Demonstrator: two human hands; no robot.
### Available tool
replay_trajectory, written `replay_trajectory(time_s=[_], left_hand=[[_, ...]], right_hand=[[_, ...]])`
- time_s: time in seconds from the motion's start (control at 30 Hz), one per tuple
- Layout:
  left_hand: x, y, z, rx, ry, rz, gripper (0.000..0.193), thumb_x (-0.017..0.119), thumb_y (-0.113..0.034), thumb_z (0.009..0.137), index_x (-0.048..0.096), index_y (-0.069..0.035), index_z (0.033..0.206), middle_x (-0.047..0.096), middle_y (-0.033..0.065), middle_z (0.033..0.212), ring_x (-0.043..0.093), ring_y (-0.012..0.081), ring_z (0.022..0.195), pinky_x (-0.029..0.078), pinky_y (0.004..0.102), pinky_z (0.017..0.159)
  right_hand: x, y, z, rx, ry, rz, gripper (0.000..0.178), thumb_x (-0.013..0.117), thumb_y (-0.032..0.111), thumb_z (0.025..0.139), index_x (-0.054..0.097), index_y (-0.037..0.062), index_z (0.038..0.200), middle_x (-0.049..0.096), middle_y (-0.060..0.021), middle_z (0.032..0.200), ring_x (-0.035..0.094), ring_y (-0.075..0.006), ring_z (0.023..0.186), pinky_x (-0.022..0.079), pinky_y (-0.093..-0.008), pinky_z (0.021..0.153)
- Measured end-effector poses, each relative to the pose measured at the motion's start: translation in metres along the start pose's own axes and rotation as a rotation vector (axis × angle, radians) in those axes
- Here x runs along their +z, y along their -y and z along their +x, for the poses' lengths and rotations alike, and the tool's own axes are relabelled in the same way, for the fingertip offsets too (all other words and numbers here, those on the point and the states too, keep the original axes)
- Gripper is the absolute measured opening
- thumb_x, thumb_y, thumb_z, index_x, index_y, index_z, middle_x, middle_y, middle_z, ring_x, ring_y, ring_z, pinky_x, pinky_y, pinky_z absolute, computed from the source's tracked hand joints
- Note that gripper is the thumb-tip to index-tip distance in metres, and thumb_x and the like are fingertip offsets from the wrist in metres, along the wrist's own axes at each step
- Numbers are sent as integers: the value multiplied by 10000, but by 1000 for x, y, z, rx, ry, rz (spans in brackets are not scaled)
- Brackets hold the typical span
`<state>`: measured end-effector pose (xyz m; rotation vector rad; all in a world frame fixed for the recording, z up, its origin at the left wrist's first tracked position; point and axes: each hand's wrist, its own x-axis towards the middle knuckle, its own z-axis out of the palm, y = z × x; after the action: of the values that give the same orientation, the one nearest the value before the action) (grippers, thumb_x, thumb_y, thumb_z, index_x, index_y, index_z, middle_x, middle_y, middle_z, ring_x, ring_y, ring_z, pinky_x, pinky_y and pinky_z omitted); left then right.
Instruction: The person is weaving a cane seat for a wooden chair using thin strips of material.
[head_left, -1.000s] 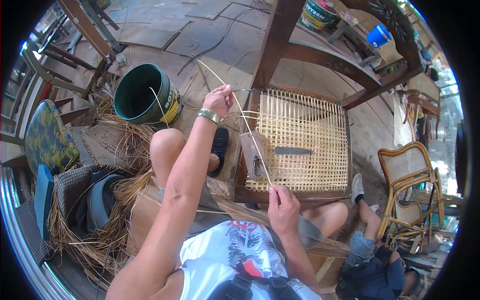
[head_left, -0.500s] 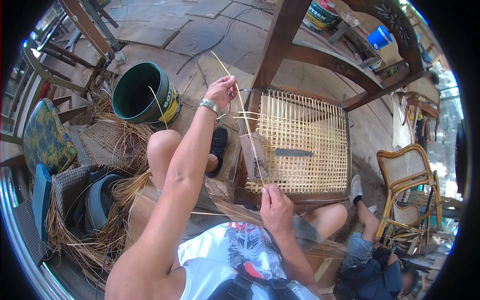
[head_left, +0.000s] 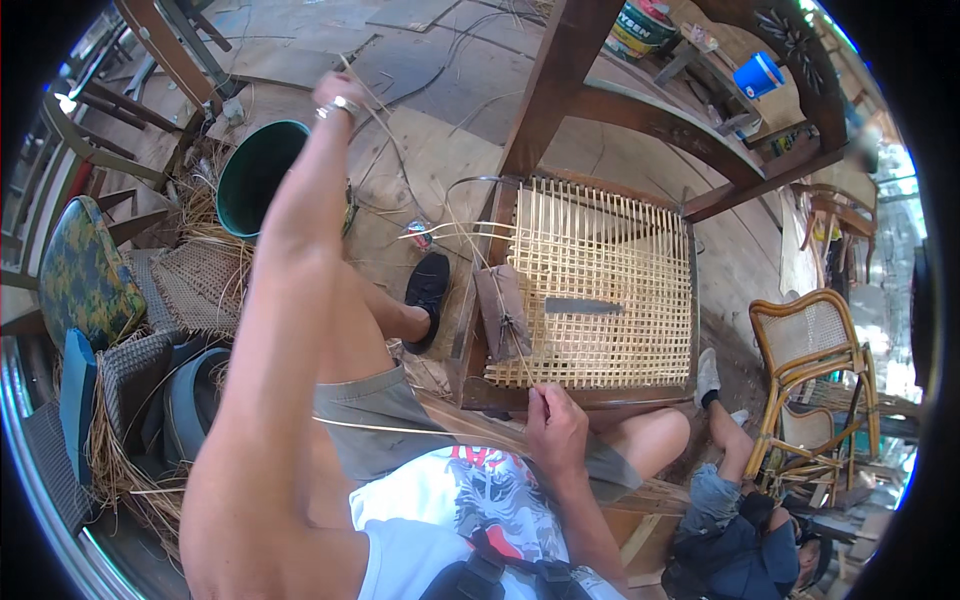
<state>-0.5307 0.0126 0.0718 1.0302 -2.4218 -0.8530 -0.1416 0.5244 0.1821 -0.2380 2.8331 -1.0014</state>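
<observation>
A dark wooden chair stands in front of me, its seat an open weave of pale cane strips. My left hand, a watch on its wrist, is stretched far out to the left, blurred, and closed on a long thin cane strip. Low by the seat's near edge, my right hand pinches the same strip between thumb and fingertips. The strip passes over a brown block on the seat's left side. A flat dark slat lies on the weave. Loose cane ends stick out past the left rail.
A dark green bucket stands on the left, partly behind my left arm. Scrap cane and a camouflage cushion lie beyond it. A rattan chair and another seated person are on the right. A blue container sits at the back.
My left hand has swung outward to the upper left, away from the seat, drawing the cane strip along. My right hand stays nearly in place, still pinching.
</observation>
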Motion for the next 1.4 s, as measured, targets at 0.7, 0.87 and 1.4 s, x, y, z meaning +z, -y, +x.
replay_trajectory(time_s=[0.7, 0.87, 1.4], left_hand=[[-107, -39, -421, -37, 813, -634, 666, 797, -412, 825, 535, 66, 1207, 667, 142, 1045, 638, 175, 929, 536, 311, 804], [-105, -45, -418, 29, 781, -440, 731, 830, -408, 775, 519, 62, 1240, 665, 158, 1078, 643, 197, 973, 532, 331, 852], [-96, -79, -431, 154, 638, -291, 758, 810, -313, 730, 480, 55, 1305, 626, 224, 1160, 628, 311, 1065, 492, 381, 941]], right_hand=[[32, 3, 25, -197, -311, -20, 180, 632, 123, 899, 573, 55, 743, 562, -85, 595, 592, -264, 543, 459, -384, 518], [31, 0, 26, -243, -230, -93, 209, 622, 123, 896, 536, 57, 716, 567, -105, 612, 586, -301, 568, 458, -397, 534], [37, -27, 34, 468, 125, 1141, 121, 603, 148, 975, 631, 52, 906, 495, 54, 616, 403, -21, 508, 309, -204, 454]])
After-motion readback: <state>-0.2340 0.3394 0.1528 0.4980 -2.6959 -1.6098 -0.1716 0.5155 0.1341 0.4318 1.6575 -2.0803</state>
